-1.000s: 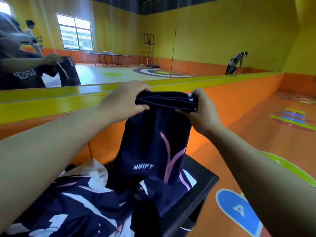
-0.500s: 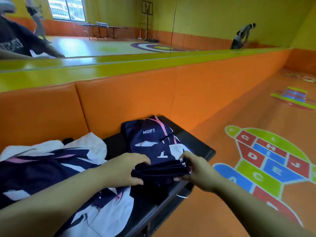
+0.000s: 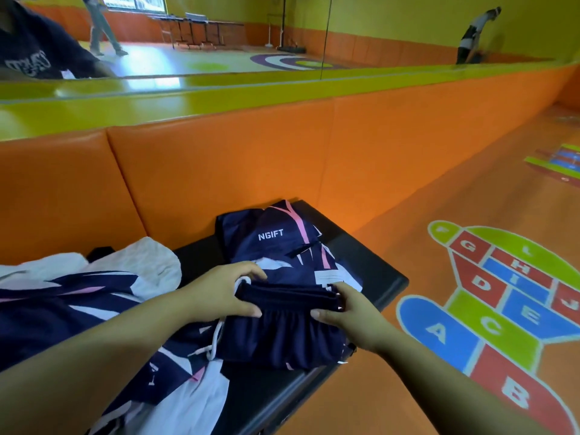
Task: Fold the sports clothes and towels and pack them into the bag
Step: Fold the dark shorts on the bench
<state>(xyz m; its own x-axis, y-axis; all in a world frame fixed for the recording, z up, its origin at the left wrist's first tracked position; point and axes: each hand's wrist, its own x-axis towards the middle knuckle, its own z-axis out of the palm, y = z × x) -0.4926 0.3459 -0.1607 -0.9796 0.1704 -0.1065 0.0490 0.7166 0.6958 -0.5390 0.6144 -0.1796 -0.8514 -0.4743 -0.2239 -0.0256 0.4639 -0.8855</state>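
Both hands are on the shorts [image 3: 282, 337] here, down at the near right of the desk [image 3: 373, 268]. The left hand [image 3: 216, 293] is clamped round the left end of the waistband [image 3: 288, 295], thumb on the near side, fingers curled over the far side. The right hand [image 3: 351, 315] pinches the right end, thumb lying across the dark cloth. Between them the waistband runs as a thick navy roll, and the rest of the shorts spreads flat toward the desk's front edge, gathered in fine pleats just under the band. A white drawstring [image 3: 216, 339] trails out by the left hand and loops down onto the cloth beside it. Just behind the shorts, touching them, sits a folded jersey [image 3: 276, 237], navy with pink stripes and white patches and the word NGIFT across it, lying flat close to the orange padding [image 3: 235, 171] at the back of the desk. Off to the left there's a loose heap [image 3: 56, 312] of navy, white and pink sportswear, unfolded, spilling over the desk's near edge, and the shorts overlap its right side. Behind that heap a white towel [image 3: 141, 262] lies crumpled against the padding, with something small and black poking out behind it; I can't tell what. Above the padding runs a yellow ledge [image 3: 188, 98], then a mirror [image 3: 219, 48] showing the hall. To the right, on the orange floor [image 3: 470, 199], there's a painted hopscotch [image 3: 514, 312] in red, blue and green with white letters.
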